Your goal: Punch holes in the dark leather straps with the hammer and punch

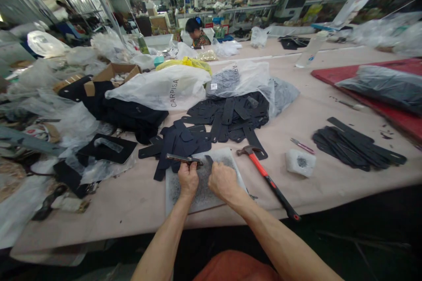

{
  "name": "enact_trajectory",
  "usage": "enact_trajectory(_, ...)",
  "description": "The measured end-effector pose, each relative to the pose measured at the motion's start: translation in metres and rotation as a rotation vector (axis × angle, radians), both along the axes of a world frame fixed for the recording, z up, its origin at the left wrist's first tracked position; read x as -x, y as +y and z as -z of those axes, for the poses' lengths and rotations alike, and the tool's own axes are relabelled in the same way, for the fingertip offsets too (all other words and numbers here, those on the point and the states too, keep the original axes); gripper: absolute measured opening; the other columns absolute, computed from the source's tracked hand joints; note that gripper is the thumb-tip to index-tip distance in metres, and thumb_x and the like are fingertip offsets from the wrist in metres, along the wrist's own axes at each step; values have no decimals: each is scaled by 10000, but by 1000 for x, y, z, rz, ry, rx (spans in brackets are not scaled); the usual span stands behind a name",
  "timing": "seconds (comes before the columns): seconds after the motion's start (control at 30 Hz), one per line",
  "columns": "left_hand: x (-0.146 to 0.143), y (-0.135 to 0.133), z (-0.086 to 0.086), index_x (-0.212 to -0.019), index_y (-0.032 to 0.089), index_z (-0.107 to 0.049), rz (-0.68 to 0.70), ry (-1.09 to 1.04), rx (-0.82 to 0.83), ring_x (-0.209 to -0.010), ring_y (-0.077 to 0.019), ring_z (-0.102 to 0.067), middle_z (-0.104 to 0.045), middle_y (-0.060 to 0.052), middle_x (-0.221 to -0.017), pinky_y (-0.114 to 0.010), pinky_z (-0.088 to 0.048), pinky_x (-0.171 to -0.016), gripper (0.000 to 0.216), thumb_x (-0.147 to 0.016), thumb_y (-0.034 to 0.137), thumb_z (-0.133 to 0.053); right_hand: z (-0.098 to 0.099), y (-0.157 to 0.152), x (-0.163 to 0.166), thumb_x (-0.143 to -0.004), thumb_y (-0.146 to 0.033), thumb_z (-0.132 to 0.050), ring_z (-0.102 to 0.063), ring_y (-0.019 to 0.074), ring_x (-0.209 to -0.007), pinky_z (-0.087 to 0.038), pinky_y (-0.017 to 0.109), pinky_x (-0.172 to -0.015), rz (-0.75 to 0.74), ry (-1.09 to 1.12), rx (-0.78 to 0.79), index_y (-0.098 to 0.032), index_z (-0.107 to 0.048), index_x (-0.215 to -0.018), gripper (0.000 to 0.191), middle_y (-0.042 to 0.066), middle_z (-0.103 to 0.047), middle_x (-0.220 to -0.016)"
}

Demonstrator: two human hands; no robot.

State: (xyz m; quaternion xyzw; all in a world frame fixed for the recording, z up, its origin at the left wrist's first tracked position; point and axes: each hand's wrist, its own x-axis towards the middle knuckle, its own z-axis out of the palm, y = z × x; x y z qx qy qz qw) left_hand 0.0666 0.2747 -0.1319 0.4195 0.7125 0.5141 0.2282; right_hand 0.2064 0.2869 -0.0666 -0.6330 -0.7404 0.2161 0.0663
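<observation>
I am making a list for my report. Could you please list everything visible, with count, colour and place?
cutting pad: one, grey, table edge under the hands
metal tool: one, dark, on the pad
hammer: one, red and black handle, right of the pad
black cut pieces: many, table centre; another pile at right
plastic bags: several, white, behind the pieces
foam block: one, white, right of the hammer
left hand: grips the metal tool
right hand: pressed on the pad

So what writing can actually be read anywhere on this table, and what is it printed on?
"CARPISA" – printed sideways on the white plastic bag at the table's middle.
"CARPIS…" – on the clear plastic bag next to it; the last letters are folded out of sight.
White tag on that clear bag: too small to read.
White sign at back right: blurred, unreadable.
</observation>
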Motion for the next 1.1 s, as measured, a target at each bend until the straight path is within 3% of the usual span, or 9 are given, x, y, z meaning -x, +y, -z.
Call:
enact_trajectory(0.17,0,1,2,-903,199,-655,-1,-128,-16,-795,-232,-671,-728,-86,-872,-343,-521,-764,250,-848,403,-522,10,17,-40,-684,-130,-474,-611,208,-727,-424,289,-643,147,494,197,-166,-590,-755,141,60,-640,-732)
enact_trajectory(0.37,-5,0,-10,-813,186,-630,66,49,12,-713,-210,-640,-687,-47,-756,-306,-489,-695,168,-791,344,-576,16,4,-58,-678,-261,-556,-529,132,-597,-405,248,-568,257,1084,416,-188,-574,-751,105,-27,-594,-659)
enact_trajectory(0.43,-7,-1,-16,-796,180,-628,118,11,24,-691,-193,-632,-681,-39,-745,-298,-491,-690,151,-779,325,-589,16,-2,-57,-703,-315,-596,-496,117,-569,-391,244,-561,283,1132,434,-190,-562,-728,132,-39,-569,-631)
enact_trajectory(0.53,-11,-4,-27,-839,157,-633,209,-260,43,-683,-174,-644,-693,-39,-766,-302,-522,-705,202,-772,347,-614,19,-7,-56,-721,-367,-622,-479,112,-549,-383,243,-548,299,1144,431,-194,-556,-730,186,-44,-559,-613)
enact_trajectory(0.63,-14,-11,-39,-909,132,-646,289,-598,60,-772,-180,-670,-717,-73,-866,-315,-541,-750,299,-767,395,-648,26,-7,-58,-722,-372,-635,-506,123,-572,-396,246,-554,304,1162,401,-195,-567,-759,194,-37,-579,-633)
enact_trajectory(0.77,-18,-22,-52,-965,117,-673,349,-793,132,-900,-211,-671,-715,-123,-1009,-305,-536,-756,368,-731,399,-708,30,-6,-60,-728,-358,-639,-549,142,-618,-421,257,-574,309,1183,383,-195,-584,-780,180,-23,-614,-672)
enact_trajectory(0.93,-39,-32,-50,-994,108,-674,385,-785,200,-808,-183,-660,-716,-103,-945,-308,-539,-749,379,-720,366,-723,27,-10,-61,-727,-309,-634,-583,162,-709,-449,276,-650,284,1225,361,-184,-620,-806,148,2,-658,-760)
enact_trajectory(1.1,-56,-33,-44,-883,133,-660,330,-530,183,-677,-147,-624,-698,-35,-796,-261,-514,-649,242,-763,342,-656,25,-16,-64,-675,-243,-646,-540,137,-675,-421,270,-666,259,1234,402,-171,-640,-801,146,-26,-625,-720)
